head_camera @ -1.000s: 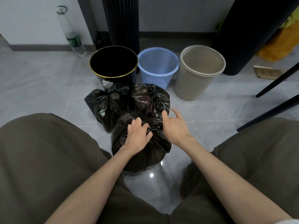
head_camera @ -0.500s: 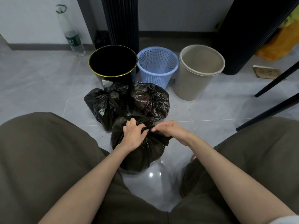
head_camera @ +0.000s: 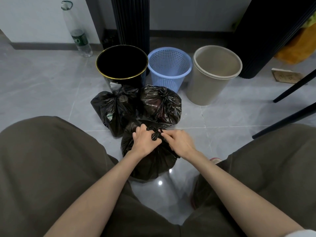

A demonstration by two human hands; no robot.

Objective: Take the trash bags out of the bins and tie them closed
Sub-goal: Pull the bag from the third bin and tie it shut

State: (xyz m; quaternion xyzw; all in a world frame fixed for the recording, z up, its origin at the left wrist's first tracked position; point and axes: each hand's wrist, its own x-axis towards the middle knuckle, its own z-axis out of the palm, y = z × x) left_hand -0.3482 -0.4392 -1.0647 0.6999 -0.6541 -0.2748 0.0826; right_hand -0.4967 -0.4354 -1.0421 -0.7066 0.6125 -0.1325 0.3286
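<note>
Tiled floor (head_camera: 51,86), we crouch over it. Three bins stand empty in a row: black bin (head_camera: 121,77), blue basket (head_camera: 169,77), beige bin (head_camera: 206,89). Two tied bags (head_camera: 118,106) (head_camera: 161,105) sit just in front of them. The third bag (head_camera: 150,161) sits nearest us, between our knees, its neck gathered. Left hand (head_camera: 145,142) clenches the twisted neck, right hand (head_camera: 179,142) pinches the loose end beside it, forearms angled inward. To do it well: keep the neck pinched low, pull the knot snug, avoid tearing the thin film.
</note>
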